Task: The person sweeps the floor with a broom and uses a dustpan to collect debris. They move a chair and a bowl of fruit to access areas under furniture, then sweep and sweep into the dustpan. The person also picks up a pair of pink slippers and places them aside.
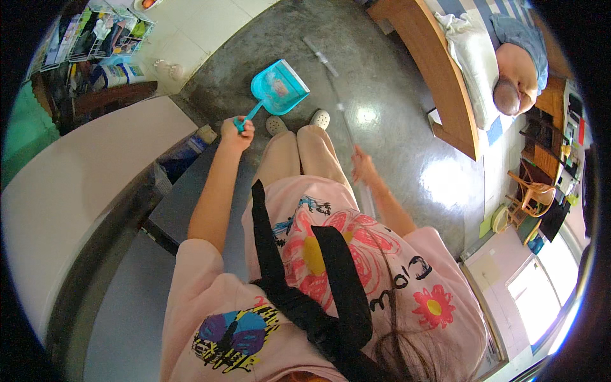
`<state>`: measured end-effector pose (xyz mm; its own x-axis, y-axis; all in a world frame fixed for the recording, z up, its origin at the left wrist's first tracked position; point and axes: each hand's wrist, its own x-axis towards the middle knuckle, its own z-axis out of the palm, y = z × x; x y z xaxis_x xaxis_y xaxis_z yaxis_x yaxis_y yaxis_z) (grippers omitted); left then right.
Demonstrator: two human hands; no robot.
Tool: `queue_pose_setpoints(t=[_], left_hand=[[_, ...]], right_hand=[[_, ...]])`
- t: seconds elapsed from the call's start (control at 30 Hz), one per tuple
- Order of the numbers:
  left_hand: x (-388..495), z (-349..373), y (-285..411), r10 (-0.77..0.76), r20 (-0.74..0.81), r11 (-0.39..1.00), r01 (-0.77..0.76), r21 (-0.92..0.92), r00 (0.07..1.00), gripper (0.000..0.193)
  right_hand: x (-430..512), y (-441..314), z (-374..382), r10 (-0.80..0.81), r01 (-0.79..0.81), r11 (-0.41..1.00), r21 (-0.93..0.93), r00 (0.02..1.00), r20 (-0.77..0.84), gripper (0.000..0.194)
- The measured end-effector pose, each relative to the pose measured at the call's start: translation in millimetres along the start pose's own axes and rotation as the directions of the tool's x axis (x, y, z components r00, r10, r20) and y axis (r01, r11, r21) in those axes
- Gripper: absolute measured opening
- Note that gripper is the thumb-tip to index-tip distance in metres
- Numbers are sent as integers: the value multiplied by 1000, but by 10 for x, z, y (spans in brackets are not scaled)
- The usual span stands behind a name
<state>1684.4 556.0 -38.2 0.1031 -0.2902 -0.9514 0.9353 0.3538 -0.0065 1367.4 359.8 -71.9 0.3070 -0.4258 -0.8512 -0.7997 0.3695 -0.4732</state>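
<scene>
My left hand point(237, 133) grips the handle of a turquoise plastic dustpan point(274, 88), which is held in front of my shoes. Pale debris and a small brownish scrap lie in its pan, and a pale strip runs along its lip. My right hand point(364, 166) is closed around a thin, pale pole point(348, 125). Far along the pole is a narrow, pale head point(321, 56), blurred, so I cannot tell whether it is a broom or a squeegee. The head is apart from the dustpan, to its upper right.
Glossy grey floor point(396, 157) surrounds my clogs point(320, 119). A wooden bed frame point(441, 81) stands to the right, with a person point(518, 71) on the bed. A pale-topped counter point(105, 143) is at left, near a wire rack point(110, 33). A wooden chair point(534, 196) stands far right.
</scene>
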Motion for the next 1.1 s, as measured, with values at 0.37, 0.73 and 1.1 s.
queue_pose_setpoints(t=[0.37,0.73,1.1], left_hand=[[65,216,-44,-40,30,997,38,66,999,10],[-278,-385,13,-25,-72,997,20,-71,997,16],[-79,-484,405,-162,43,978,166,-126,986,17]], right_hand=[[-616,-508,128,148,-236,938,253,935,322,47],[264,-570,247,-21,23,999,-27,997,73,44],[-619,-301,461,122,-134,990,40,970,212,39]])
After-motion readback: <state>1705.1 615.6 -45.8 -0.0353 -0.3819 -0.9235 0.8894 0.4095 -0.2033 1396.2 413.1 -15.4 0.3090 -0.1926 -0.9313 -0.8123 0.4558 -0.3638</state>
